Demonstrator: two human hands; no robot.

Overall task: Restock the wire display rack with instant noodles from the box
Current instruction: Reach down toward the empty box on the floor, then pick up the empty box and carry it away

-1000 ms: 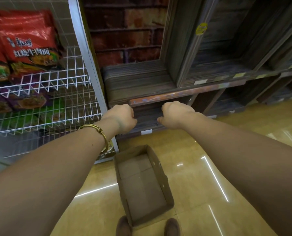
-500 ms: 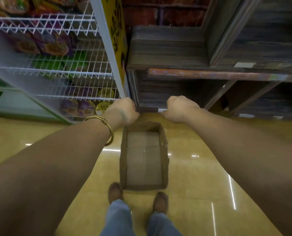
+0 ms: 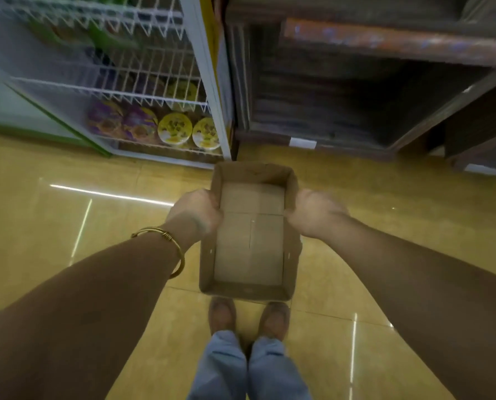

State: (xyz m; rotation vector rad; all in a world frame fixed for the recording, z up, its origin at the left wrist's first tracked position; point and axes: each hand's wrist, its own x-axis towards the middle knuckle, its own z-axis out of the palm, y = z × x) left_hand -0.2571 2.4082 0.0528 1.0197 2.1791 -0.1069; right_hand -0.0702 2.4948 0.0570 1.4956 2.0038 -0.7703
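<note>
Right hand (image 3: 313, 216) is blurred; the wire rack (image 3: 154, 98) is cropped above

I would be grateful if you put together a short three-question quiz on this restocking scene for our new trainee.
1. True or false: the box holds noodle packs.
2. The left hand and right hand grip the box's: A) long side walls B) near end wall C) underside.
3. Fill in: the yellow-lidded cups sit on the wire rack's ____ shelf.
Key: 1 false; 2 A; 3 lowest.

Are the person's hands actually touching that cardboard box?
Touching. The head view shows the left hand and right hand gripping opposite walls of the box.
</note>
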